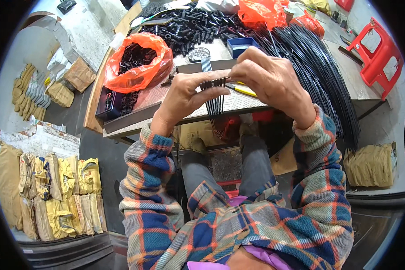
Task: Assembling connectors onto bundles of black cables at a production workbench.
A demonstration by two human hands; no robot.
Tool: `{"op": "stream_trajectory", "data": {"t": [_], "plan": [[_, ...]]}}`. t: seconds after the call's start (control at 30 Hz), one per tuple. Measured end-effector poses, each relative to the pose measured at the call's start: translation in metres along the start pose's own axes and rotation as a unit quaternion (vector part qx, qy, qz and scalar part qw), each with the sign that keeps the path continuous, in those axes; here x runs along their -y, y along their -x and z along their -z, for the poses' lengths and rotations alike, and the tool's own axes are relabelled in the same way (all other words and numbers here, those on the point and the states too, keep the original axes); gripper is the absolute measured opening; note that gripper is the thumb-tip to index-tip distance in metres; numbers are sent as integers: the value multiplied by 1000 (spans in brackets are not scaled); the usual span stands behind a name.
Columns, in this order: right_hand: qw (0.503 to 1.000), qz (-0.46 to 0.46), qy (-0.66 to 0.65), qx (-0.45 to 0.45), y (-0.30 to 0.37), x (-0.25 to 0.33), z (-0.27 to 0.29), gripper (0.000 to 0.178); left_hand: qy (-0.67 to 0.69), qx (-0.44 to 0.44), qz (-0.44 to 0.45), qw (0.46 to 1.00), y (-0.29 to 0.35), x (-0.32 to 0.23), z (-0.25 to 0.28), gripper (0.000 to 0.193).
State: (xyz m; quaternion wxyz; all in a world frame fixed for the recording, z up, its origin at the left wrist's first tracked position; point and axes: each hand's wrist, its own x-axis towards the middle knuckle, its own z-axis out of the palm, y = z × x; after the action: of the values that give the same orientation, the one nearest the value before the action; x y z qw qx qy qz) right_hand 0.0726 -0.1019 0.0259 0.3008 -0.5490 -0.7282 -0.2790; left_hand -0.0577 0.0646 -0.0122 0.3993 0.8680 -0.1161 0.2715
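Observation:
Above the near edge of the table, my left hand (181, 93) is closed round a row of thin black rods (215, 107). Small black fittings (214, 83) sit side by side on the rods between thumb and fingers, and the rods stick out both above and below the grip. My right hand (274, 83) is raised just to the right, its fingertips pinched together close to the end of that row. Whatever lies in this pinch is hidden. Under the right hand, a yellow-handled tool (245, 91) rests on the patterned metal work surface (243, 102).
Beyond my hands stand a dish of small metal pieces (199, 54) and a blue tray (241, 46). Black parts (189, 27) are heaped farther back. An orange-red plastic bag (162, 67) is on the left, long black rods (310, 67) on the right, beside a red stool (374, 58).

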Motion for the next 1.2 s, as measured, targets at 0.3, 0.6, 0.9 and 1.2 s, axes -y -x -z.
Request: {"op": "stream_trajectory", "data": {"t": [0.3,0.6,0.9,1.2], "plan": [[999,-11,-32,36,-1,10,-5,27,-56,-47,-124,990,1,7,-2,35],[998,23,52,15,-12,25,-15,17,-259,24,-17,965,6,13,-22,57],[963,108,-37,244,5,66,38,21,-446,46,-24,894,74,106,-86,52],[943,85,-90,-310,115,116,186,17,-190,-138,-76,969,80,0,-107,23]]}}
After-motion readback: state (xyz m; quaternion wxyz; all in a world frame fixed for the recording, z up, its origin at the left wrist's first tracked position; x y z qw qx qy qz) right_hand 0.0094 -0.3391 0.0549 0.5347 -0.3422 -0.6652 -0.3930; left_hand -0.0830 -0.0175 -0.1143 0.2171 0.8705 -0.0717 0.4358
